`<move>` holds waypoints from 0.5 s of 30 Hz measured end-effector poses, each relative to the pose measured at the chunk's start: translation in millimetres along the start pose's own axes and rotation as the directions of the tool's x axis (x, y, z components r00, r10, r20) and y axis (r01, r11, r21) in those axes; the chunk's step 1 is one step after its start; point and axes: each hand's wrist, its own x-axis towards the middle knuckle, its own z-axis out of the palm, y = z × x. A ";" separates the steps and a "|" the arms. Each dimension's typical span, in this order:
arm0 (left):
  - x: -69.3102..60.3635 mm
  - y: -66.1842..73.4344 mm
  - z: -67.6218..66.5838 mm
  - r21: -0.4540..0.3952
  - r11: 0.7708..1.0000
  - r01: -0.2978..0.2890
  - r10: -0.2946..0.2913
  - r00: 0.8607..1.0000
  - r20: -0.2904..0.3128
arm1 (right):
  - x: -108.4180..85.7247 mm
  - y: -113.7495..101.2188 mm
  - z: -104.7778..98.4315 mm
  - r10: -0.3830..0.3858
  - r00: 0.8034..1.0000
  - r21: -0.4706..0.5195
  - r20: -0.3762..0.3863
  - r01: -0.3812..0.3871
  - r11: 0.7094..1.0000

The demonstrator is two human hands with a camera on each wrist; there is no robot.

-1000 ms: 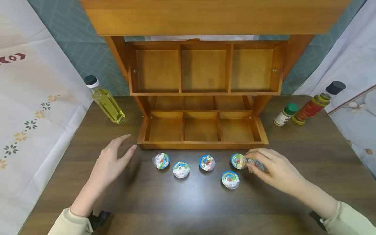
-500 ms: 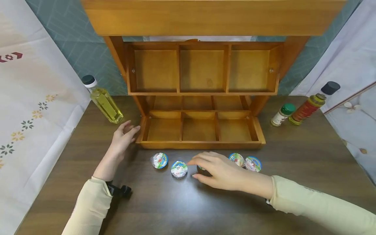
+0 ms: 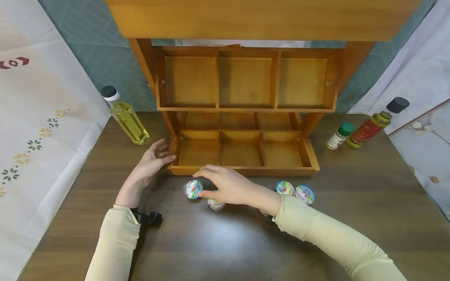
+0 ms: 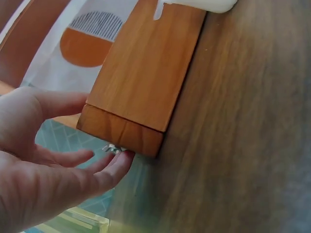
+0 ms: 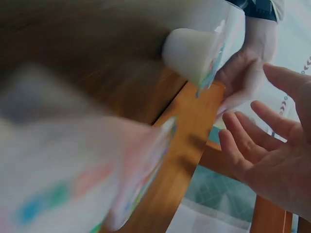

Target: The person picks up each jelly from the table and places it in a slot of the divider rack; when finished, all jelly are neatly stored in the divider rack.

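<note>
My left hand [image 3: 149, 164] holds the left end of the wooden compartment rack [image 3: 281, 171]; in the left wrist view its thumb touches one edge and a fingertip the end face. My right hand [image 3: 225, 185], palm down, spreads thumb and fingers just beside the leftmost jelly cup [image 3: 193, 189]; the right wrist view shows the hand [image 5: 277, 141] apart from the cup [image 5: 189, 53]. Under its thumb side a second foil-lidded cup [image 3: 215, 205] is partly covered. Two more cups, a yellowish-lidded one [image 3: 284, 188] and a pink-lidded one [image 3: 305, 194], stand right of the wrist. Hand and sleeve hide others.
The rack's upper tray [image 3: 247, 109] is divided into three compartments, like the lower one. An oil bottle [image 3: 130, 123] stands at the left. At the right are a green-capped jar [image 3: 339, 136] and a red-labelled bottle [image 3: 370, 127]. White cloths hang on both sides.
My right hand has let go of a cup at the right and swept left across the row to the leftmost cup. My left hand has moved forward and right onto the rack's end.
</note>
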 end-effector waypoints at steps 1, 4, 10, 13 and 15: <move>1.1 -0.9 1.2 0.014 1.000 0.002 -0.003 1.000 0.012 | 1.3 -1.2 0.2 0.014 1.000 -0.016 0.009 -0.013 1.000; 2.0 -2.1 2.7 0.029 1.000 0.011 -0.012 0.999 0.040 | 6.4 -6.4 2.5 0.046 0.999 -0.039 0.024 -0.045 0.998; 1.9 -2.6 1.0 0.009 0.999 0.034 -0.034 0.998 0.048 | 19.5 -14.6 16.6 0.125 0.990 -0.038 0.064 -0.123 0.992; 1.5 -3.3 -0.1 0.007 0.999 0.041 -0.041 0.998 0.052 | 24.7 -18.3 23.7 0.182 0.980 -0.044 0.076 -0.179 0.983; 1.0 -3.3 -0.7 0.012 0.999 0.037 -0.038 0.998 0.055 | 28.0 -20.3 27.4 0.207 0.976 -0.068 0.067 -0.202 0.977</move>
